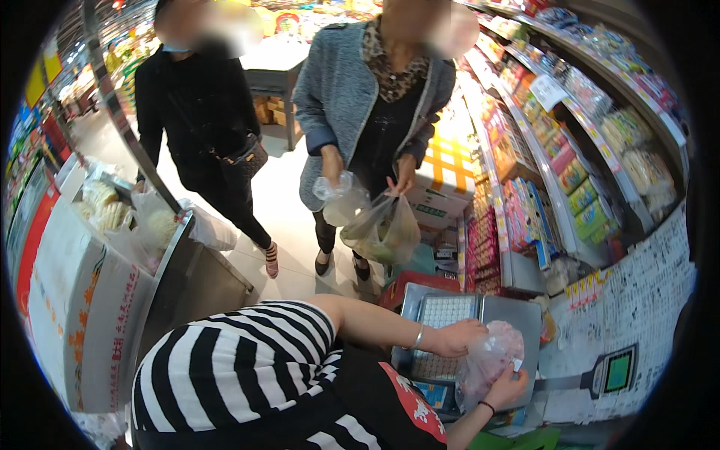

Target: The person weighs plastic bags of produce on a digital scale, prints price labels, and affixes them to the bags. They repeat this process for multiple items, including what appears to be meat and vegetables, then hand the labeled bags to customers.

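Note:
A clear plastic bag with pale pink contents (498, 349) is over the steel plate of a weighing scale (509, 309). My left hand (462, 337), below a silver bracelet, grips the bag's gathered side. My right hand (509, 387), with a dark band at the wrist, holds the bag's lower right side, its fingers at a small white label (516, 364). The scale's keypad (444, 315) lies beside the plate, partly behind my left forearm. A display with a green screen (619, 371) stands to the right on an arm.
Across from me, a person in a grey jacket (337, 84) holds plastic bags (385, 228); another person in black (197, 112) stands left. Packed shelves (529, 135) line the right. A metal counter (191, 270) and a large carton (84, 315) are at left. A red container (405, 281) adjoins the scale.

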Demonstrator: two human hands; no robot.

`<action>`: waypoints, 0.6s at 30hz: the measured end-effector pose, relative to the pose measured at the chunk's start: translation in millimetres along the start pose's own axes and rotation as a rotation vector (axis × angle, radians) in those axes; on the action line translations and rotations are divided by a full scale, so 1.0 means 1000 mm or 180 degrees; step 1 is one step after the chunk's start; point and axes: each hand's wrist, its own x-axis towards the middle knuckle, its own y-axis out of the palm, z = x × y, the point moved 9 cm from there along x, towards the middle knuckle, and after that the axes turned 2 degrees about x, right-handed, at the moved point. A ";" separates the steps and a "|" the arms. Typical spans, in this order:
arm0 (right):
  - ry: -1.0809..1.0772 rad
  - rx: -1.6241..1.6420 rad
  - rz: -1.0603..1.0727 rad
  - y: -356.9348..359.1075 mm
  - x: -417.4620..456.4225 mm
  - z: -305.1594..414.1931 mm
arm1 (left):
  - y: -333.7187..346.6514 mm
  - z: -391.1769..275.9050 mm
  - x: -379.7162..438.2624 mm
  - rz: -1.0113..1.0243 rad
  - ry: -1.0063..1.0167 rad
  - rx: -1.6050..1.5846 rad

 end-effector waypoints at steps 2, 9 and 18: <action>0.0083 0.0006 0.0113 -0.007 -0.002 0.009 | -0.008 -0.003 -0.001 -0.0102 0.0034 -0.0022; -0.0415 0.0952 -0.0562 -0.079 0.013 0.017 | -0.011 -0.014 0.006 0.0266 0.0065 -0.0206; -0.1949 0.0945 -0.2613 -0.266 -0.026 0.142 | -0.017 -0.013 0.001 0.0126 0.0512 -0.0798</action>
